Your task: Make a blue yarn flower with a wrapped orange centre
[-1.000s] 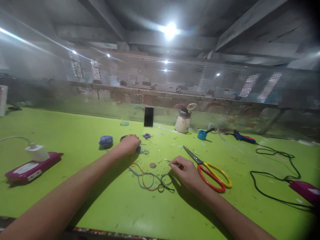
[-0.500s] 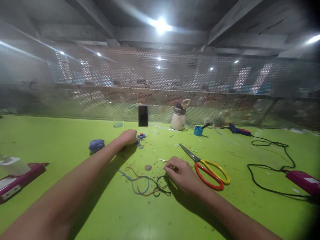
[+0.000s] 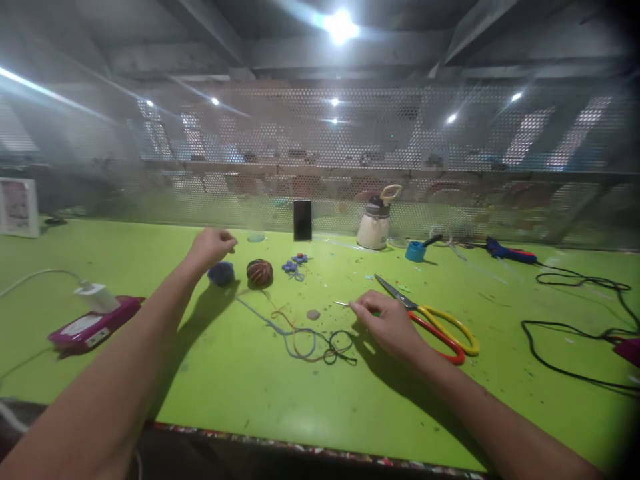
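My left hand [image 3: 213,247] is over a blue yarn ball [image 3: 221,274], its fingers loosely bent and apart, with nothing seen in them. Beside that ball sits a brown, multicoloured yarn ball [image 3: 260,273]. Small purple-blue flower pieces [image 3: 290,268] lie to its right, one with a red centre. My right hand [image 3: 387,321] is closed on a crochet hook [image 3: 342,304]; its thin metal tip points left and most of it is hidden by the fingers. A small brownish disc [image 3: 313,315] and loose yarn strands [image 3: 315,343] lie left of this hand. Scissors [image 3: 400,297] with red and yellow handles rest just beyond it.
A phone [image 3: 303,221] and a cream bottle [image 3: 374,227] stand at the back by the perforated screen. To their right are a blue tape roll [image 3: 415,251] and a blue glue gun [image 3: 510,253] with a black cord. A magenta power strip [image 3: 95,327] with a white plug lies left.
My left hand has moved left from the flower pieces to above the blue yarn ball. The brown ball and flowers now show fully. The view has shifted; my right hand still holds the hook.
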`<state>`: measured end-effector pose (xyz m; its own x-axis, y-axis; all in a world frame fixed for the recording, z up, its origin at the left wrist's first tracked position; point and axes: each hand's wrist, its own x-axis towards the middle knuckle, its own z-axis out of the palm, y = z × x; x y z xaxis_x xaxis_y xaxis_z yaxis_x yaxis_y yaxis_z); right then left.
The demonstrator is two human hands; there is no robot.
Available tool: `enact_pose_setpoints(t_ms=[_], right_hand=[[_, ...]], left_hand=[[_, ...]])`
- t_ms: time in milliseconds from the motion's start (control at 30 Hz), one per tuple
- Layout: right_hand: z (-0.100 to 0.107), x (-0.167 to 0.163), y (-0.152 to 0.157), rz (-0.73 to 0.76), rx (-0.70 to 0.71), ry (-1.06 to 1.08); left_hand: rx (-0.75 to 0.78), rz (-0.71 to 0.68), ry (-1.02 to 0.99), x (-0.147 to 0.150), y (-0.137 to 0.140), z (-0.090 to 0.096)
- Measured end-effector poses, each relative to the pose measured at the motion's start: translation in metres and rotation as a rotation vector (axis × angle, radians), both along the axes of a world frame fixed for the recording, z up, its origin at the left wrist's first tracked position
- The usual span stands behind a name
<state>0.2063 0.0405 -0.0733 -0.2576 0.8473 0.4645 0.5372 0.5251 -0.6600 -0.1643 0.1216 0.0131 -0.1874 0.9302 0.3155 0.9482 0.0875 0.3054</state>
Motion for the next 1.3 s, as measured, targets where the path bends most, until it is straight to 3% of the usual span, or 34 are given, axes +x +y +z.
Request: enact_pose_setpoints(t_ms=[100, 200, 400, 567, 800, 900, 1000, 1100, 1200, 1300], right_hand=[[-0.002, 0.004, 0.007, -0.045, 0.016, -0.010], [-0.001, 0.003, 0.009, -0.047, 0.012, -0.039], [0.013, -0.019, -0.016, 0.138, -0.014, -0.232], [0.026, -0.050, -0.028, 0.287, -0.019, -0.496], [0.024, -0.077, -0.009, 0.232, -0.152, -0.599], [0.023, -0.075, -0.012, 0.204, -0.186, -0.504], [0.034, -0.083, -0.020, 0.189, -0.214, -0.342], [0.046, -0.108, -0.029, 0.285, -0.279, -0.158], [0.048, -0.128, -0.038, 0.360, -0.359, -0.030], [0.041, -0.114, -0.041, 0.347, -0.426, 0.022]], left_hand=[[-0.100, -0.063, -0.046, -0.007, -0.027, -0.011], [-0.223, -0.255, -0.089, 0.008, -0.053, -0.019], [-0.433, -0.627, -0.113, 0.054, -0.076, -0.025], [-0.462, -0.610, 0.001, 0.061, -0.073, -0.039], [-0.420, -0.562, 0.051, 0.072, -0.081, -0.071], [-0.379, -0.625, -0.019, 0.066, -0.088, -0.062], [-0.322, -0.733, -0.156, 0.058, -0.096, -0.041], [-0.294, -0.797, -0.292, 0.052, -0.099, -0.021], [-0.209, -0.778, -0.379, 0.044, -0.098, -0.009], [-0.102, -0.705, -0.443, 0.028, -0.094, -0.008]])
